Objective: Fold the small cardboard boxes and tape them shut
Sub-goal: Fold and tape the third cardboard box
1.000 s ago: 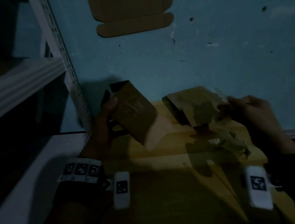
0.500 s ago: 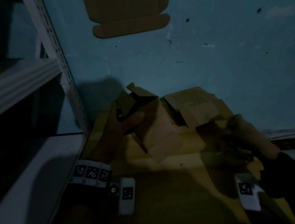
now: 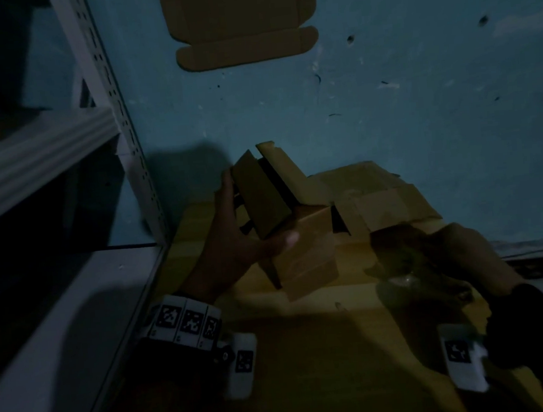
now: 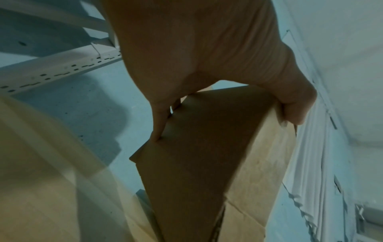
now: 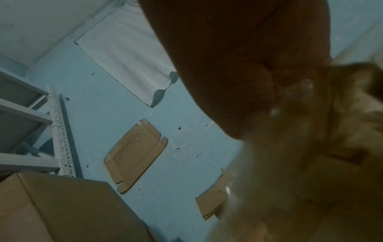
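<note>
No readable text; only illegible hand-drawn scribbles on the flat cardboard blank (image 5: 132,157) against the wall.

left – shelf post (image 3: 137,171) | right – flattened boxes (image 3: 376,197) | near tabletop (image 3: 325,364) open

left hand (image 3: 234,241) gripping, right hand (image 3: 436,258) blurred

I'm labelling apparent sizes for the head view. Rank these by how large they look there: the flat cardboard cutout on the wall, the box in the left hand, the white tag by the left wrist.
1. Box, nearer the camera, so only slightly ahead.
2. Flat cardboard cutout, partly cropped.
3. White tag.
</note>
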`<state>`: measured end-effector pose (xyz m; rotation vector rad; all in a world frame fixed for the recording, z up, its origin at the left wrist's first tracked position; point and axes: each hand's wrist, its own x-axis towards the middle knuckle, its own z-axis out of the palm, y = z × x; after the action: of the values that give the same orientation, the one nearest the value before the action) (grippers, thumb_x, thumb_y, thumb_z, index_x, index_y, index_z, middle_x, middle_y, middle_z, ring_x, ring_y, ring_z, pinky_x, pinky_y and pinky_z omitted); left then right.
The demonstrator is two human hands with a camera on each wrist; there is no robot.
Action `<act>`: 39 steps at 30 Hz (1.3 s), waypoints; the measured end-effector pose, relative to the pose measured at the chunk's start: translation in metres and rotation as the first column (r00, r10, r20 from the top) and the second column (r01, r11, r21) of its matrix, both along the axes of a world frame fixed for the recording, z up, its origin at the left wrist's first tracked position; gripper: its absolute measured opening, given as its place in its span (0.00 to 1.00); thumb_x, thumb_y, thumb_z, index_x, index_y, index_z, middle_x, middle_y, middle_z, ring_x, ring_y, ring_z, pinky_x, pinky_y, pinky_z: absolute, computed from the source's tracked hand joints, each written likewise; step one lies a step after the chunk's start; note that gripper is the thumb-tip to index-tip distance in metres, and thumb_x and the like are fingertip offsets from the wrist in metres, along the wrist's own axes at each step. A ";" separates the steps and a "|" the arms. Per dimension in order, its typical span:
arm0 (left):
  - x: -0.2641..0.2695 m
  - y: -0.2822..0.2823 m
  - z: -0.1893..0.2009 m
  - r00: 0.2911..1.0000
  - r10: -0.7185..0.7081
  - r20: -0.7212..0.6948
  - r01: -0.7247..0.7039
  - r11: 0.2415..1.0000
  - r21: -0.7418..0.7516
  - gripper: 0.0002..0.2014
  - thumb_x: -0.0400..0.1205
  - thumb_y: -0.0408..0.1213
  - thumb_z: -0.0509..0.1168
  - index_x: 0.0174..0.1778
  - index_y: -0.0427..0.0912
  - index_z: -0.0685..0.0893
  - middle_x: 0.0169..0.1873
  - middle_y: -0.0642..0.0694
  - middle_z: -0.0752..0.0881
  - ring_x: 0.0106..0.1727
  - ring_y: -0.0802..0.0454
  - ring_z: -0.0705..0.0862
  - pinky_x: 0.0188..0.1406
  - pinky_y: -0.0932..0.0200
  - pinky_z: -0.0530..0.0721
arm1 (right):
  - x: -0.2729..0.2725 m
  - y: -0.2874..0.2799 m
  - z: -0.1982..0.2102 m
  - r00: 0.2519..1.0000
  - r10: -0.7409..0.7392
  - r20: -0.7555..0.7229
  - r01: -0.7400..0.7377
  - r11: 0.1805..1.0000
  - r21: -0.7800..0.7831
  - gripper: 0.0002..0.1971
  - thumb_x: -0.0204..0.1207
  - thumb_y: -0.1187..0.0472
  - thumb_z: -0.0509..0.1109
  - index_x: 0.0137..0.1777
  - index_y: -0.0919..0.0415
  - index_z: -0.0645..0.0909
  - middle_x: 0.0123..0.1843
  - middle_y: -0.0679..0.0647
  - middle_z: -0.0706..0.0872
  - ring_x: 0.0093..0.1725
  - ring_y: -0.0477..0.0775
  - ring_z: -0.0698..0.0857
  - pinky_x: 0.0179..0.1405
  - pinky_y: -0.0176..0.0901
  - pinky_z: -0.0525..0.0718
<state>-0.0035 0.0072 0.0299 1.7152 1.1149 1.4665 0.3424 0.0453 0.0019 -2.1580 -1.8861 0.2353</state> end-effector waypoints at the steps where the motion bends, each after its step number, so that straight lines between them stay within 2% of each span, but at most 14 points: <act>1: 0.000 -0.001 0.000 1.000 -0.006 -0.006 0.006 1.000 -0.004 0.70 0.52 0.65 0.82 0.86 0.56 0.49 0.81 0.52 0.65 0.78 0.62 0.69 0.65 0.62 0.82 | -0.001 -0.001 0.002 0.997 -0.030 -0.074 0.036 0.997 0.072 0.17 0.83 0.53 0.73 0.41 0.67 0.87 0.28 0.59 0.81 0.32 0.60 0.82 0.30 0.46 0.72; 2: 0.001 -0.001 0.000 1.000 -0.013 -0.008 0.013 1.000 -0.007 0.70 0.52 0.64 0.82 0.86 0.58 0.48 0.81 0.53 0.64 0.78 0.60 0.68 0.66 0.60 0.82 | -0.003 -0.003 0.006 0.991 -0.027 -0.129 0.045 0.989 0.140 0.12 0.79 0.54 0.77 0.48 0.65 0.90 0.24 0.57 0.82 0.29 0.58 0.82 0.28 0.44 0.70; 4: 0.002 -0.003 0.000 1.000 -0.014 -0.018 0.014 1.000 -0.008 0.69 0.54 0.59 0.83 0.86 0.58 0.47 0.81 0.53 0.64 0.79 0.61 0.68 0.68 0.61 0.81 | -0.007 -0.009 0.016 0.978 0.004 -0.207 0.035 0.982 0.184 0.29 0.71 0.59 0.84 0.71 0.65 0.83 0.31 0.61 0.90 0.37 0.58 0.89 0.34 0.44 0.74; 6: 0.004 -0.004 0.000 0.999 -0.003 -0.036 0.003 1.000 0.005 0.68 0.56 0.56 0.83 0.86 0.57 0.46 0.81 0.54 0.63 0.79 0.63 0.67 0.68 0.66 0.79 | -0.009 -0.012 0.025 0.958 0.040 -0.284 0.010 0.985 0.170 0.39 0.67 0.63 0.86 0.77 0.68 0.76 0.43 0.65 0.93 0.49 0.60 0.91 0.46 0.46 0.79; 9: 0.006 -0.006 0.001 0.998 -0.005 -0.055 0.005 1.000 0.012 0.68 0.56 0.54 0.83 0.86 0.57 0.44 0.80 0.59 0.62 0.78 0.70 0.64 0.65 0.77 0.75 | -0.008 -0.011 0.029 0.946 0.052 -0.321 0.021 0.976 0.218 0.28 0.70 0.58 0.84 0.70 0.65 0.84 0.51 0.65 0.93 0.53 0.62 0.90 0.50 0.48 0.81; 11: 0.007 -0.006 0.001 0.997 -0.002 -0.071 0.003 1.000 0.011 0.70 0.55 0.55 0.84 0.86 0.58 0.44 0.80 0.61 0.61 0.78 0.71 0.64 0.66 0.75 0.75 | -0.010 -0.013 0.031 0.966 0.053 -0.252 0.038 0.939 0.341 0.20 0.73 0.55 0.82 0.63 0.64 0.89 0.50 0.66 0.93 0.51 0.65 0.91 0.47 0.49 0.83; 14: 0.008 -0.007 0.001 0.993 0.022 -0.120 -0.021 1.000 0.014 0.73 0.53 0.57 0.85 0.86 0.58 0.42 0.80 0.62 0.60 0.79 0.69 0.62 0.69 0.71 0.73 | -0.011 -0.012 0.030 0.982 0.070 -0.176 0.024 0.876 0.481 0.14 0.76 0.59 0.79 0.57 0.68 0.91 0.46 0.69 0.93 0.47 0.71 0.91 0.44 0.55 0.86; 16: 0.009 -0.007 0.002 0.990 0.023 -0.141 -0.020 1.000 0.021 0.73 0.52 0.57 0.85 0.86 0.57 0.42 0.79 0.61 0.60 0.78 0.71 0.62 0.68 0.76 0.73 | -0.008 -0.008 0.026 0.985 0.065 -0.160 0.019 0.879 0.476 0.11 0.76 0.67 0.77 0.57 0.68 0.91 0.46 0.70 0.93 0.45 0.71 0.91 0.43 0.55 0.86; 21: 0.011 -0.008 0.004 0.988 0.009 -0.156 -0.004 1.000 0.028 0.73 0.53 0.56 0.85 0.86 0.56 0.41 0.80 0.60 0.60 0.79 0.70 0.62 0.69 0.77 0.71 | -0.005 -0.008 0.019 0.988 0.070 -0.139 -0.010 0.920 0.392 0.11 0.68 0.78 0.78 0.49 0.68 0.92 0.41 0.65 0.93 0.28 0.50 0.81 0.28 0.37 0.70; 25: 0.012 -0.011 0.007 0.989 -0.008 -0.146 0.013 0.999 0.039 0.72 0.54 0.54 0.85 0.87 0.55 0.41 0.80 0.60 0.60 0.79 0.69 0.62 0.73 0.70 0.72 | 0.003 -0.011 0.017 0.984 -0.024 -0.174 0.087 0.927 0.364 0.13 0.61 0.78 0.83 0.45 0.69 0.89 0.36 0.67 0.90 0.30 0.60 0.85 0.31 0.46 0.79; 28: 0.012 -0.012 0.009 0.990 -0.019 -0.142 0.024 0.999 0.033 0.72 0.54 0.54 0.85 0.86 0.57 0.41 0.79 0.63 0.59 0.78 0.71 0.62 0.73 0.70 0.72 | 0.009 -0.011 0.016 0.998 -0.034 -0.046 0.050 0.911 0.410 0.18 0.55 0.75 0.88 0.44 0.74 0.88 0.38 0.71 0.89 0.35 0.67 0.87 0.36 0.50 0.79; 32: 0.013 -0.012 0.007 0.989 -0.019 -0.144 0.023 0.999 0.023 0.73 0.54 0.54 0.85 0.86 0.56 0.40 0.79 0.63 0.59 0.76 0.76 0.62 0.68 0.76 0.72 | 0.003 -0.009 0.028 0.975 0.094 -0.201 -0.038 0.963 0.265 0.08 0.69 0.76 0.81 0.46 0.67 0.91 0.47 0.63 0.93 0.38 0.56 0.85 0.35 0.40 0.77; 35: 0.013 -0.011 0.005 0.990 -0.016 -0.138 0.018 1.000 0.012 0.73 0.54 0.55 0.85 0.86 0.57 0.40 0.79 0.62 0.59 0.78 0.72 0.62 0.70 0.71 0.73 | -0.010 -0.012 0.036 0.930 0.118 -0.347 -0.013 0.957 0.291 0.14 0.75 0.77 0.70 0.43 0.59 0.92 0.47 0.58 0.92 0.36 0.45 0.82 0.28 0.31 0.77; 39: 0.013 -0.012 0.006 0.990 -0.036 -0.133 0.036 0.999 -0.007 0.73 0.56 0.51 0.87 0.86 0.60 0.38 0.76 0.67 0.60 0.74 0.78 0.64 0.67 0.75 0.74 | -0.025 -0.019 0.042 0.969 0.067 -0.238 0.078 0.830 0.552 0.14 0.72 0.73 0.71 0.53 0.62 0.92 0.50 0.61 0.94 0.45 0.59 0.90 0.47 0.44 0.81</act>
<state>0.0095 -0.0045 0.0362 1.8426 1.1487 1.3431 0.3171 0.0266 0.0442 -1.6480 -1.5552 -0.0504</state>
